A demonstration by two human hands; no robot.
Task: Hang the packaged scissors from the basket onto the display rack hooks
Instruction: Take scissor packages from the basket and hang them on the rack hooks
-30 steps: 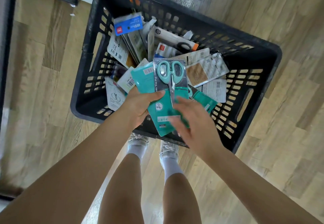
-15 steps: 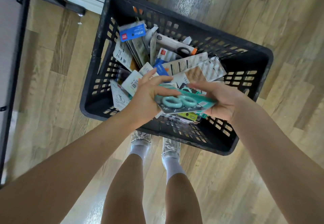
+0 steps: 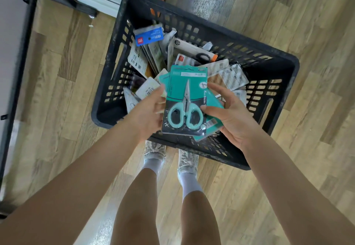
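Observation:
A small stack of teal scissor packs (image 3: 185, 98) hangs above the black plastic basket (image 3: 278, 60); the top pack shows mint-handled scissors, blades pointing away from me. My left hand (image 3: 151, 112) grips the stack's left edge. My right hand (image 3: 228, 114) holds the right edge, thumb lying on the front by the scissor handle and fingers behind the packs. The basket on the floor holds several more packs, among them a blue-labelled pack (image 3: 148, 37) and a pack with black-handled scissors (image 3: 194, 52). No display rack hooks are in view.
Wooden plank floor lies all around the basket. A dark-framed white panel (image 3: 13, 58) runs down the left edge, and a white base with a dark foot (image 3: 86, 11) sits at the top left. My legs and shoes (image 3: 154, 150) stand just behind the basket's near rim.
The packs were turned from edge-on to face up, blades pointing away from me. Both hands shifted to the stack's side edges, and the view moved back so the whole basket shows.

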